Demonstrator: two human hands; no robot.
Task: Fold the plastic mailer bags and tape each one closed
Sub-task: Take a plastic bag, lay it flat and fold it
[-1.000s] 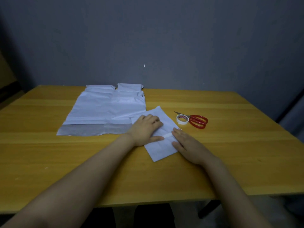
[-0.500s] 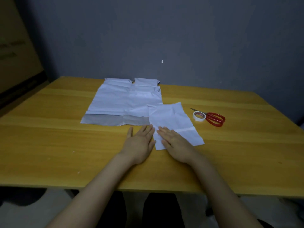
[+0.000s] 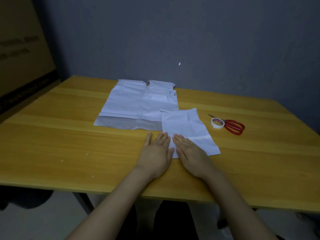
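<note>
Both bare forearms rise from the bottom edge toward the centre of the frame, converging; the left hand (image 3: 155,153) lies flat, palm down, fingers straight, little finger spread out to the left; the right hand (image 3: 191,152) lies flat just beside it, palm down, fingers straight and angled up-left; the thumbs nearly meet.

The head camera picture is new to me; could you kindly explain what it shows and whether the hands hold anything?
No machine here: a person wears a camera on the head, so it looks down at their own bare arms. On the wooden table lie flat white mailer bags at the back, a smaller folded bag before them, and to its right a tape roll beside red scissors. The right hand rests flat on the folded bag's near corner; the left hand lies flat on the table beside it. Neither holds anything.
</note>
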